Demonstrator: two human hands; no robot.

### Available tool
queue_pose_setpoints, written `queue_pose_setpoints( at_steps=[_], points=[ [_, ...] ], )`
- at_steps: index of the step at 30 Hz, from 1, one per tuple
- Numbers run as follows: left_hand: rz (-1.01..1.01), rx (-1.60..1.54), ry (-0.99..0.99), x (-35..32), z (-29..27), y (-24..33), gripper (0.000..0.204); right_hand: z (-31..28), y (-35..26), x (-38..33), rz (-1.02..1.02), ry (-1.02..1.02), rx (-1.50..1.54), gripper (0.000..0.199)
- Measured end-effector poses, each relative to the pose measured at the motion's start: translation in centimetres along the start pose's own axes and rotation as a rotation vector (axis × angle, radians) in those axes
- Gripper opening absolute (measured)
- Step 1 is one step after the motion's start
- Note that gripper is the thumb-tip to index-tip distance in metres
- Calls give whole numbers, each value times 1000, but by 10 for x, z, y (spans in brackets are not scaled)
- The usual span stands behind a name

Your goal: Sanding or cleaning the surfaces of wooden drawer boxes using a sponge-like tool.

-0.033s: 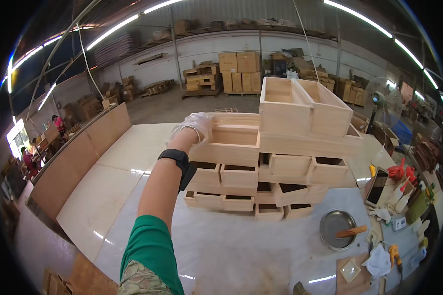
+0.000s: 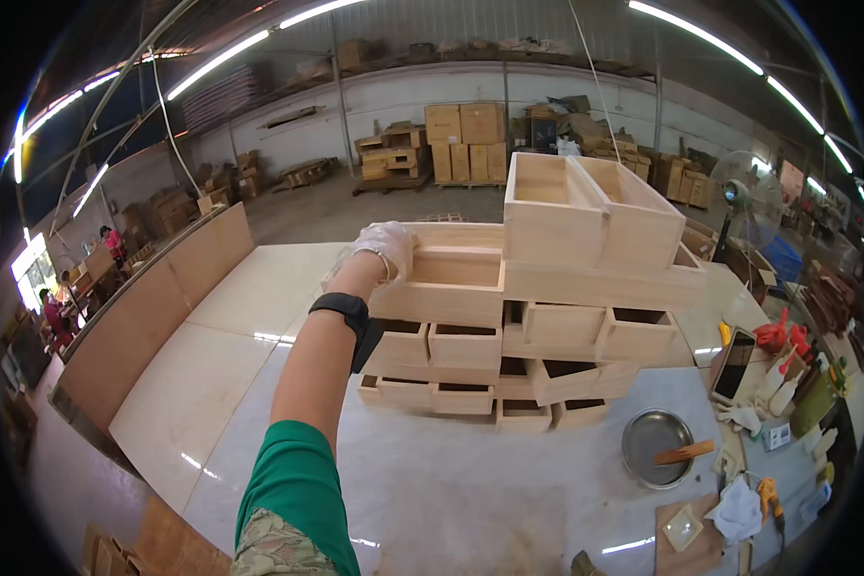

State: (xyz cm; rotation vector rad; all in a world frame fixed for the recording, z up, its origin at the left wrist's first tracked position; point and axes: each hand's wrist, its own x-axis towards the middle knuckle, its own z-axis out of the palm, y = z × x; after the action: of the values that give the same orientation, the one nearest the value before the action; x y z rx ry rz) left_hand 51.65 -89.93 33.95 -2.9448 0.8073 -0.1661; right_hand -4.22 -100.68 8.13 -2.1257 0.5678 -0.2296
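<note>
Head view: wooden boxes [image 2: 554, 230] were piled already; my left hand [image 2: 382, 248] touched one, I couldn't tell if pinching; my right hand was unseen.

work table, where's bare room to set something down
Bare: the grey sheet in front of the wooden boxes, between left forearm and metal pan; and the pale boards between that forearm and the wooden side panel. Crowded: the middle, under the boxes, and the right, with phone, bottles and white cloth.
</note>
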Motion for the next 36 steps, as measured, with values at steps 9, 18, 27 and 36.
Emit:
queue_pose_setpoints(
  at_steps=[9, 18, 27, 36],
  points=[
    [143, 78, 232, -100, -30, -66, 29, 7, 6, -15, -62, 18, 51, 44],
    [171, 13, 435, -295, 9, -85, 19, 13, 71, -37, 178, 275, 778, 23],
    [466, -225, 75, -373, 159, 59, 24, -92, 130, 20, -525, 654, -747, 40],
    [451, -410, -89, -393, 192, 119, 27, -152, 22, 91, -148, 232, -925, 27]
  ],
)
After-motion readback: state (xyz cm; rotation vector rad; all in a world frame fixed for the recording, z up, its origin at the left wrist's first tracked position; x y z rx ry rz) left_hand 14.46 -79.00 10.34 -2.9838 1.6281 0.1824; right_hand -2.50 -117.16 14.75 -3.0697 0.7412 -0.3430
